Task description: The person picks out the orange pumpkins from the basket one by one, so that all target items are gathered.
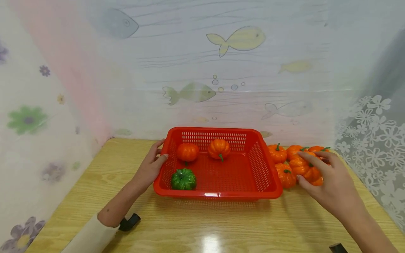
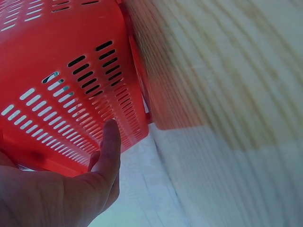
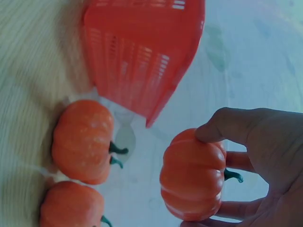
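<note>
A red plastic basket [image 1: 240, 194] stands mid-table in the head view. Inside it are two toy pumpkins, an orange one [image 1: 187, 152] and another orange one [image 1: 219, 148], plus a green pumpkin [image 1: 184, 180] in the near left corner. My left hand [image 1: 148, 172] grips the basket's left side, thumb at the rim and fingers along the outer slotted wall. To the right of the basket, my right hand [image 1: 336, 186] holds an orange pumpkin [image 3: 193, 177] between thumb and fingers. Its green stem points toward the palm, and the pumpkin hangs above the others.
Several orange pumpkins [image 1: 277, 154] sit close together on the wooden table [image 1: 95, 182], right beside the basket's right wall. Behind the table hangs a curtain [image 1: 190, 63] printed with fish. A black wrist piece [image 1: 129, 222] shows by the left sleeve.
</note>
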### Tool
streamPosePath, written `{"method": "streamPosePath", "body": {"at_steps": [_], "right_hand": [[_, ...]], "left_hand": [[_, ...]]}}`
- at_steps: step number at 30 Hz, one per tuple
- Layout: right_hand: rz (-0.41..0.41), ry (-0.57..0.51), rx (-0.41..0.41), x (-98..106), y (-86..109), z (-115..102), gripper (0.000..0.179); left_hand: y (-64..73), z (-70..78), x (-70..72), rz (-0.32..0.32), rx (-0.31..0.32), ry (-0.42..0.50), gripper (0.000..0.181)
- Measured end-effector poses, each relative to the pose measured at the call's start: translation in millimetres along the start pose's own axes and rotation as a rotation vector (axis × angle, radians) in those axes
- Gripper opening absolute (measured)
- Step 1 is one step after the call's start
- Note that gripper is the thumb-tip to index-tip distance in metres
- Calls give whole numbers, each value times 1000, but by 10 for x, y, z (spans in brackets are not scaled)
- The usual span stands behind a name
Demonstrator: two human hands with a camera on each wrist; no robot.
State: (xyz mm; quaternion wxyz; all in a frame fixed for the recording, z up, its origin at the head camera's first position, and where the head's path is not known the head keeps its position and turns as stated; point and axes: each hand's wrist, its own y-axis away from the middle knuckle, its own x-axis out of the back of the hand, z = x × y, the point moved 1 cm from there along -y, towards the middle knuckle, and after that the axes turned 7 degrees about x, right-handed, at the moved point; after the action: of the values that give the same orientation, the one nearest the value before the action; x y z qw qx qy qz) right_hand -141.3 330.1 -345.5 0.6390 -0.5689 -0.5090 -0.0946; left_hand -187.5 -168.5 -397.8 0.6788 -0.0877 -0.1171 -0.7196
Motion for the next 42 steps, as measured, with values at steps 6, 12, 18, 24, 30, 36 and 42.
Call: {"method": "streamPosePath", "body": {"at_steps": [6, 12, 18, 24, 30, 36, 42], "right_hand": [[-60, -9, -80, 74, 31, 174, 64], [-119, -4, -170, 127, 30, 348, 59], [-192, 59, -246, 154, 56, 559, 61], [-235, 88, -284, 138, 83, 728, 63], [-270, 94, -322, 135, 116, 866, 65], [-290, 110, -356, 136, 149, 989, 69], [-328, 109, -398, 145, 179, 1105, 72]], "left_hand": [[3, -6, -1, -7, -4, 9, 65], [2, -19, 7, -6, -2, 10, 63], [9, -26, 9, -8, -2, 11, 64], [16, -21, 9, -10, -11, 12, 64], [13, -16, 12, -10, -16, 12, 63], [9, -19, 11, -11, -13, 14, 63], [6, -20, 7, -9, -9, 19, 63]]}}
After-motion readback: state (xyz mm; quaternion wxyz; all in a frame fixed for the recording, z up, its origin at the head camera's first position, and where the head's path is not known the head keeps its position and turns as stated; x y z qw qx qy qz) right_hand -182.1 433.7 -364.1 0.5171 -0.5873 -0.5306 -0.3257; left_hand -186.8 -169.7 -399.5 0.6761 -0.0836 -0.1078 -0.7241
